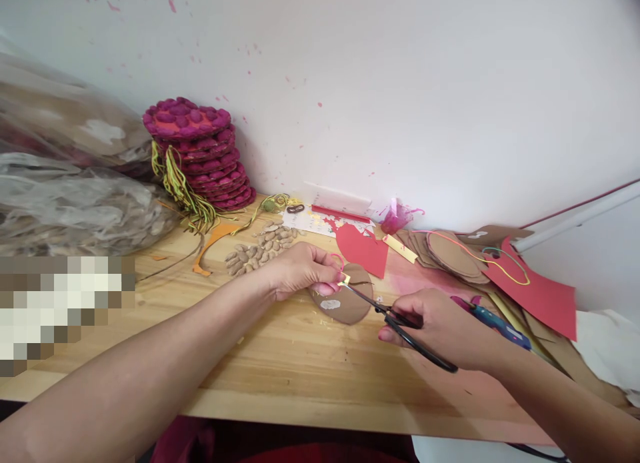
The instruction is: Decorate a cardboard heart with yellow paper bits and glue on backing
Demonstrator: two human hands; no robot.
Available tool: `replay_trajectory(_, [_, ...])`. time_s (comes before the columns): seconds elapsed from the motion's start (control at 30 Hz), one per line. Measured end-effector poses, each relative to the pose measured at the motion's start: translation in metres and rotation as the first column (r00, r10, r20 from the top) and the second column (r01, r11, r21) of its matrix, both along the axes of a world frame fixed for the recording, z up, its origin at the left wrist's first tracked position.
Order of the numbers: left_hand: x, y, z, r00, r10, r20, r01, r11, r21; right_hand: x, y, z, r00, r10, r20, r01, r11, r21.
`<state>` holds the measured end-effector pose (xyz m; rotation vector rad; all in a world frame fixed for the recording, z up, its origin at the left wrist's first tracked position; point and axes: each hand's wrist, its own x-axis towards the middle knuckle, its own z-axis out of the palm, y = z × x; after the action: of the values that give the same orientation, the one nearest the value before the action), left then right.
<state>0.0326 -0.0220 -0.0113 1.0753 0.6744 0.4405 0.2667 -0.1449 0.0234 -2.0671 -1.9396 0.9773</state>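
Observation:
My left hand (305, 271) pinches a small piece of yellow paper (345, 279) between thumb and fingers. A thin pink curved strip (339, 260) shows just above those fingertips; I cannot tell whether they hold it. My right hand (437, 326) grips a pair of scissors (423, 350) by the black handles. The blades point left, and their tips meet the yellow paper. Below both hands lies a round cardboard disc (353, 308) with a whitish patch, on the wooden table (300, 370). Unshelled peanuts (265, 248) are scattered behind my left wrist.
A stack of purple peanut-covered discs (200, 153) with yellow-green cords stands back left, beside plastic bags (75, 190). Red paper (363, 246) lies behind the disc. To the right are cardboard rounds (455, 256), a red sheet (543, 293) and a blue glue gun (500, 326).

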Motion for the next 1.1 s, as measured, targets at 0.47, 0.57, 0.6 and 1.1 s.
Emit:
replay_trajectory(0.47, [0.0,0.0,-0.004,1.0,0.02,0.005,-0.02,1.0,-0.008,-0.019,0.004,0.012,0.992,0.09,0.09,-0.089,0.996,-0.015])
replay_trajectory(0.57, [0.0,0.0,-0.003,1.0,0.019,0.004,-0.019,1.0,-0.007,-0.018,0.004,0.011,0.984,0.112,0.139,-0.115,0.993,0.013])
replay_trajectory(0.6, [0.0,0.0,-0.002,1.0,0.014,0.009,-0.014,1.0,-0.006,-0.018,0.003,0.011,0.981,0.114,0.157,-0.119,0.993,0.019])
replay_trajectory(1.1, [0.001,0.0,-0.004,0.999,0.016,0.028,-0.016,1.0,0.009,-0.024,0.004,0.014,0.979,0.091,0.184,-0.098,0.995,0.034])
